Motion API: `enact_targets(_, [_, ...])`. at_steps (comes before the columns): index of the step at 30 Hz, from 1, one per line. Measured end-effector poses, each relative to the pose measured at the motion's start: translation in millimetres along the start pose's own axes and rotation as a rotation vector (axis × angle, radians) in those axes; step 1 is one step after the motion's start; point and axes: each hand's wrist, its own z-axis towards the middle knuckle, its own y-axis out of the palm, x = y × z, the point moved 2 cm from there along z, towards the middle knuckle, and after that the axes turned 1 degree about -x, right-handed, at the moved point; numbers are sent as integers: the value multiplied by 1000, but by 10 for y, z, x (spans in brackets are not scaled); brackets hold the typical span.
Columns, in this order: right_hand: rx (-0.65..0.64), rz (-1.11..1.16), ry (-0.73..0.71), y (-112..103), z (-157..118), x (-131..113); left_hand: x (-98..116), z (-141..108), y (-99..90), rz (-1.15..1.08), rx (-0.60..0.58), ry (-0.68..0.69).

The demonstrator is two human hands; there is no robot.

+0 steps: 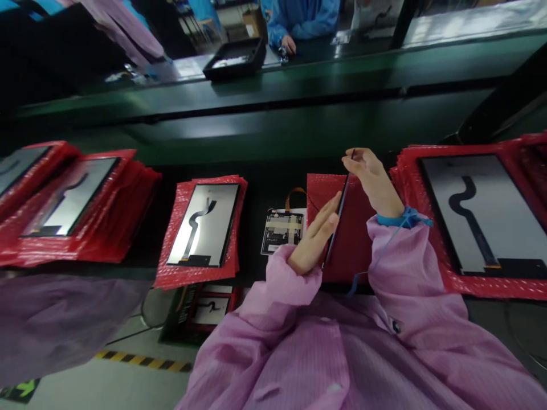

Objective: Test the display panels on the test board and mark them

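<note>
A thin dark panel stands nearly edge-on over a red sheet, between my two hands. My left hand lies along its lower left face with the fingers stretched and close together. Near the panel's top end, my right hand pinches its edge between thumb and fingers; a blue band circles that wrist. Just left of my left hand is a small circuit board with an orange flex cable. Display panels with dark ribbon cables lie on red bubble bags to the left and right.
More red bags with panels are piled at the far left. A green ledge runs behind the work area. Beyond it are a black tray and a person in blue. A purple sleeve reaches in at lower left.
</note>
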Motion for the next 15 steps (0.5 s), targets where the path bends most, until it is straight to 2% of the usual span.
enact_targets(2, [19,23,2,-25,-18,-2,-51,-185,-117,237,152,97])
enact_targets(4, [30,41,-2,-37,-28,-8,-152,-415,-271,603,335,174])
enact_targets(6, [35,46,-5,-38,-30,-9,-309,-636,-401,987,436,209])
enact_targets(9, [39,29,-2,-29,-25,-6,-575,-865,-506,1269,393,188])
enact_targets(12, [42,2,4,-21,-27,-11,-732,-966,-523,1305,308,147])
enact_targets(15, [35,-31,7,-27,-39,-31,-772,-990,-517,1314,266,122])
